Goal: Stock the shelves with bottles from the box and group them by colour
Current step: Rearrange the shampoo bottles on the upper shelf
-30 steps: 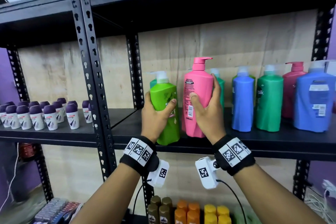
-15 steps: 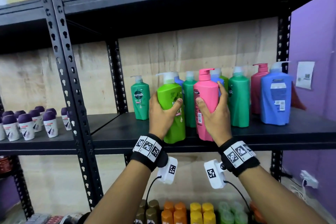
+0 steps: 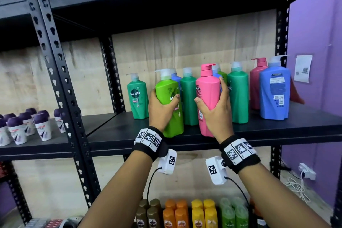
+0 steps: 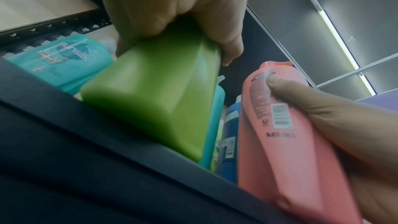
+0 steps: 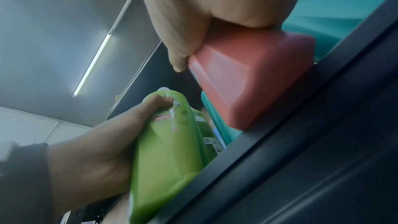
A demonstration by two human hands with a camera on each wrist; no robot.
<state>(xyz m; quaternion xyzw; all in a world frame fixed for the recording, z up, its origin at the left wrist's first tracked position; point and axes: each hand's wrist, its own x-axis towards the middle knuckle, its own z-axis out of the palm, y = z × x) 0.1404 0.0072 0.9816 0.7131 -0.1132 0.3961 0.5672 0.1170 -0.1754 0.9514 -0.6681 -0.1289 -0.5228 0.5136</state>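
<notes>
Here we risk knocking over the crowded bottles behind: the lime-green pump bottle [image 3: 169, 103] and the pink pump bottle [image 3: 208, 102] sit at the front edge of the black shelf [image 3: 268, 133], and pushing either one in blindly could topple the dark green bottle [image 3: 188, 98] standing between them. Our left hand [image 3: 161, 111] is wrapped around the lime-green one, thumb across its label. Our right hand [image 3: 216, 111] is clasped around the pink one, fingers curled behind.
</notes>
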